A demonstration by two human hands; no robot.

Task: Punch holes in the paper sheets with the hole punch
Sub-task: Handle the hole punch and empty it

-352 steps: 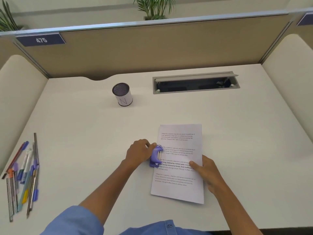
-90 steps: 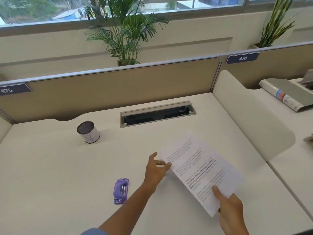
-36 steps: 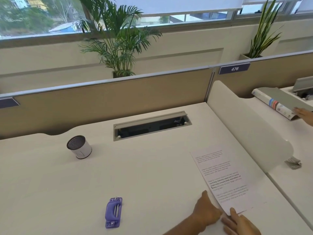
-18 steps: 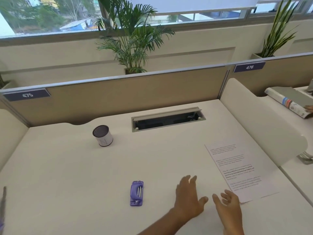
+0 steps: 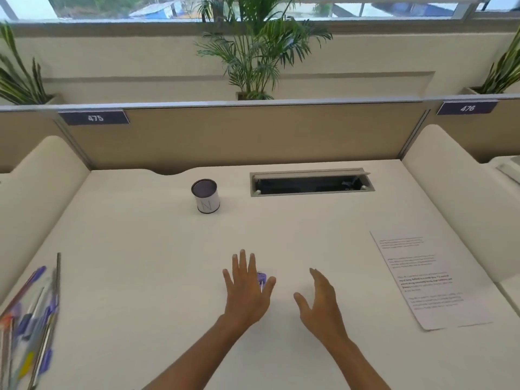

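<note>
Step in hand, by judgement: reaching for the purple hole punch (image 5: 261,278), mostly hidden beneath the fingers of the left hand (image 5: 247,291), which hovers flat and spread, gripping nothing; right hand (image 5: 320,301) just beside, likewise released and empty. Next move calls for closing the left fingers round the punch body and bringing a sheet to its slot. Long axis of the punch cannot be told under the hand; paper sheets (image 5: 427,280) lie flat well to the right of the right hand, long axis running away from the body, tilted slightly leftward at the far end.
</note>
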